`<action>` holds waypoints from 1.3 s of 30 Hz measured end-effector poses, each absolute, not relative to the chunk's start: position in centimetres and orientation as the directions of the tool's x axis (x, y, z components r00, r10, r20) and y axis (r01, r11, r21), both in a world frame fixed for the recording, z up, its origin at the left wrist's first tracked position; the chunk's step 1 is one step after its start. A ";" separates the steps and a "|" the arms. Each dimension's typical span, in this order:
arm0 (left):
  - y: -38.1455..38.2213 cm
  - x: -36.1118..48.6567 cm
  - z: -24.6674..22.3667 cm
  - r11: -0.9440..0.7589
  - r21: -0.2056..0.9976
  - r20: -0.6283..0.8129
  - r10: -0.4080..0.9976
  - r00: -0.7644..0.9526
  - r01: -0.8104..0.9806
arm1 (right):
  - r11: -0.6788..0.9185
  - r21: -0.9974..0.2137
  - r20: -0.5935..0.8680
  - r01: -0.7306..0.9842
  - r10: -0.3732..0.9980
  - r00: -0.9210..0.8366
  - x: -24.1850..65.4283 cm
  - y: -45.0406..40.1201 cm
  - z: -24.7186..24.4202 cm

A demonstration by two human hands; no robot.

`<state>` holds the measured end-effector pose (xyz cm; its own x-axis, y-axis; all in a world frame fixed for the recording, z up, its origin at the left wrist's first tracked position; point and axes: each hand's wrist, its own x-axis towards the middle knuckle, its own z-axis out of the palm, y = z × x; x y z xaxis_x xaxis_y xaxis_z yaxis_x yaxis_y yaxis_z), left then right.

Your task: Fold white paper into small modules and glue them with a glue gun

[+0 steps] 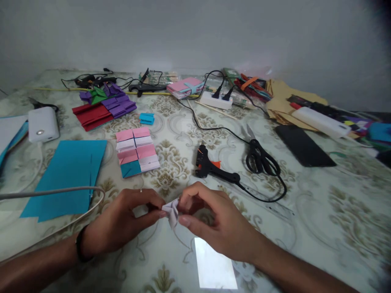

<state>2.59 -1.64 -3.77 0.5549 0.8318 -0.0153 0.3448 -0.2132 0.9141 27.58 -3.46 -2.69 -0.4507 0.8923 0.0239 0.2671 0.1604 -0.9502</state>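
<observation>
Between my two hands is a small piece of folded white paper [171,211], creased into points. My left hand [122,217] pinches its left edge between thumb and fingers. On the other side, my right hand [214,219] grips it with thumb and curled fingers. A white paper sheet [215,266] lies on the table below my right wrist. Just beyond my hands is a block of folded pink, white and blue papers [137,152]. A black glue gun [210,165] rests on its side past my right hand.
Blue sheets [69,171] and a white power bank [43,124] lie left, with a cable crossing the sheets. Black-handled scissors [261,156], a clear ruler [269,203] and a dark phone [305,145] lie right. Red folded papers [93,116] and a white power strip [216,100] sit farther back.
</observation>
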 end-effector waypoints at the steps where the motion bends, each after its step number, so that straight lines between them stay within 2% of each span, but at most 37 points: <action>1: -1.6 2.6 -3.8 -0.213 0.918 -0.013 0.828 0.561 0.336 | 0.140 -0.954 0.003 0.267 0.889 -0.458 27.5 -3.4 -2.6; 5: -1.6 2.5 -3.8 -0.157 0.932 -0.070 0.806 0.588 0.326 | 0.053 -0.957 -0.096 0.285 0.870 -0.484 27.3 -3.1 -2.7; 9: -1.4 2.7 -3.6 -0.119 0.945 -0.089 0.805 0.586 0.306 | -0.029 -0.973 -0.146 0.228 0.844 -0.516 27.2 -2.8 -2.9; 16: -1.5 2.6 -2.2 -0.143 0.950 -0.083 0.742 0.665 0.278 | -0.088 -0.985 -0.156 0.151 0.836 -0.526 27.1 -2.8 -3.5; 23: -2.4 2.8 -2.5 -0.286 0.904 -0.016 0.722 0.691 0.319 | 0.038 -0.976 -0.085 0.213 0.838 -0.539 27.0 -3.0 -3.0; 28: -2.7 3.3 -3.0 -0.342 0.850 0.012 0.772 0.635 0.400 | 0.197 -0.917 -0.015 0.347 0.853 -0.521 26.7 -3.3 -3.0; 30: -2.7 3.4 -2.9 -0.336 0.843 0.024 0.803 0.595 0.420 | 0.213 -0.906 -0.005 0.367 0.860 -0.510 26.5 -3.4 -3.1; 33: -2.7 3.4 -3.0 -0.398 0.812 0.124 0.833 0.540 0.427 | 0.223 -0.897 0.005 0.383 0.870 -0.493 26.3 -3.3 -3.2; 36: -2.7 3.3 -3.5 -0.508 0.733 0.191 0.792 0.580 0.452 | 0.234 -0.887 0.011 0.399 0.872 -0.489 26.3 -3.3 -3.2; 39: -2.8 3.2 -4.0 -0.540 0.674 0.171 0.778 0.604 0.505 | 0.233 -0.880 0.006 0.415 0.877 -0.480 26.3 -3.4 -3.3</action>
